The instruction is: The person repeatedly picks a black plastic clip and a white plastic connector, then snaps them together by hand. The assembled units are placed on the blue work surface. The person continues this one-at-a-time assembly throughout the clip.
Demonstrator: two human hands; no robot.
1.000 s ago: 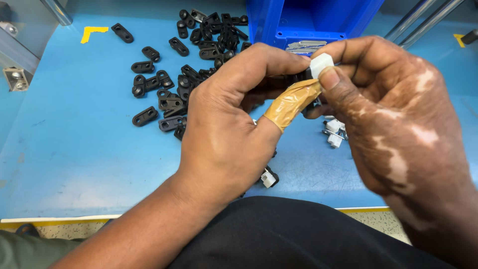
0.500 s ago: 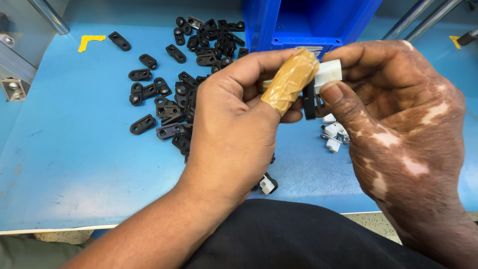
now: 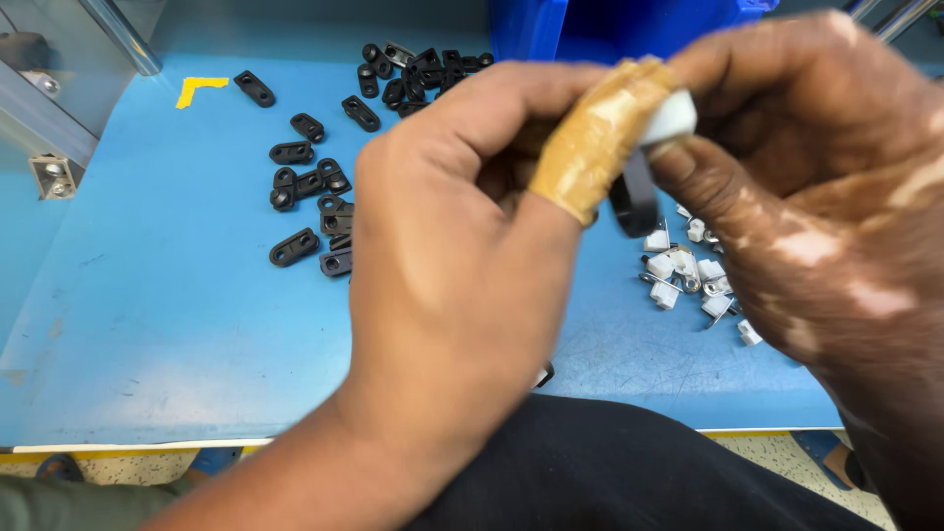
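Head view. My left hand is raised above the bench, fingers curled in. Its thumb wears a tan tape wrap, and that taped thumb presses against a small white clip. My right hand meets it from the other side, fingertips pinched narrow on the same white clip. A black ring-shaped part hangs just below the clip, between the two hands; both hands appear to bear on this pair together.

Procedure, as I judge it: keep the white clip square to the black part, press with the taped thumb pad rather than the bare tip, and hold the right-hand pinch steady so the pieces do not twist apart. Keep the work over the bench, so a dropped piece lands near the rest.

Beyond my left hand, loose black link parts lie scattered, with a denser heap farther out. Under my right hand lies a small pile of white clips with metal pins. A blue bin stands past both hands.

Not resolved: the joint between clip and black part is covered by my fingers, so I cannot tell whether they are seated. The blue bin's contents are cut off at the frame top. A dark object at my left wrist is mostly hidden.
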